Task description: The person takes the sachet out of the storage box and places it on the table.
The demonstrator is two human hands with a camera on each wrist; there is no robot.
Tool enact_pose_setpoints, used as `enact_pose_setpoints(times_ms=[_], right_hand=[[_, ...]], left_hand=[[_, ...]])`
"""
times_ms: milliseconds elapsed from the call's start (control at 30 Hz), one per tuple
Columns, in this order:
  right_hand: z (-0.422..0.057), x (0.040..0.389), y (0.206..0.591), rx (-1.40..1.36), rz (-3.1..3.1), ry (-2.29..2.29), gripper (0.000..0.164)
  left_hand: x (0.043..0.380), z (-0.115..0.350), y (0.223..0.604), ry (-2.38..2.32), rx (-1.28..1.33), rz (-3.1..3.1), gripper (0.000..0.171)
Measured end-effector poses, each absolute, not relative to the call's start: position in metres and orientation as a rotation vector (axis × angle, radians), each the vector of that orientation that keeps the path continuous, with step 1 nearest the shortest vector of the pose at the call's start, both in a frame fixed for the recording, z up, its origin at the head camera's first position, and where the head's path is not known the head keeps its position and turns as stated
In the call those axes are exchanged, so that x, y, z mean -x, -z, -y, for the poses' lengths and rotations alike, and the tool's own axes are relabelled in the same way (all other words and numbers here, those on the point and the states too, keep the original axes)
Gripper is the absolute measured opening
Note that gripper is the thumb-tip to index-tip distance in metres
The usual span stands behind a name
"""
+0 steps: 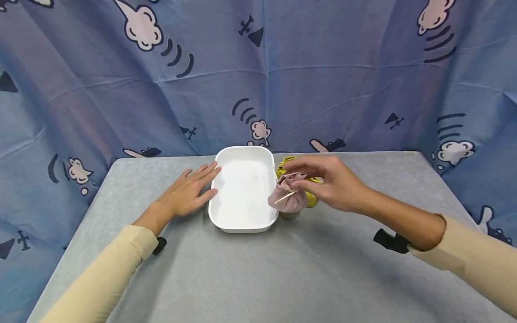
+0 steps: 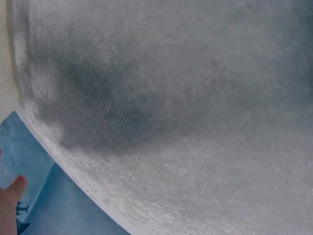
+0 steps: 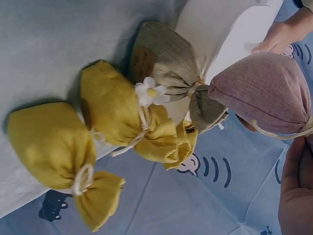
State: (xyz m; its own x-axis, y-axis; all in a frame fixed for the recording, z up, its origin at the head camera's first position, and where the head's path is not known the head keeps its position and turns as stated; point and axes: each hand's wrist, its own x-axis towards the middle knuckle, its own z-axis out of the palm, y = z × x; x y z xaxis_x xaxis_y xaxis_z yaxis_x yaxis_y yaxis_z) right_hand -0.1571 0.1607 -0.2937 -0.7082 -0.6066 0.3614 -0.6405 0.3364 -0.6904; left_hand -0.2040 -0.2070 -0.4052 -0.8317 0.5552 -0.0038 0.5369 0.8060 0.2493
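My right hand [image 1: 335, 184] pinches a pink drawstring sachet [image 1: 288, 197] by its gathered neck, holding it up beside the right rim of a white tray [image 1: 244, 226]. In the right wrist view the pink sachet [image 3: 264, 93] hangs apart from the other sachets. My left hand [image 1: 190, 188] lies with its fingers spread, fingertips touching the tray's left rim. Below the held sachet stand a grey-brown sachet [image 3: 166, 63], a yellow sachet with a white flower [image 3: 112, 98] and a plain yellow sachet [image 3: 54, 142]. The left wrist view shows mostly tabletop.
A grey cloth covers the table [image 1: 250, 278]. Behind it hangs a blue patterned curtain [image 1: 323, 80], close to the table's back edge. In the head view, the standing sachets are partly hidden behind my right hand and the pink sachet.
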Motion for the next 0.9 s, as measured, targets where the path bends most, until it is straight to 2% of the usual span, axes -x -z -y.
enact_pose_setpoints(times_ms=[333,900], right_hand=[[-0.19,0.152,0.305,-1.059,2.629,-1.39,0.035],[-0.221,0.16,0.344,-1.098,2.691,-1.355,0.035]], left_hand=[[0.204,0.207,0.406,-0.362,-0.883,-2.921,0.066],[0.204,0.206,0.405,-0.342,-0.861,-2.917,0.066]])
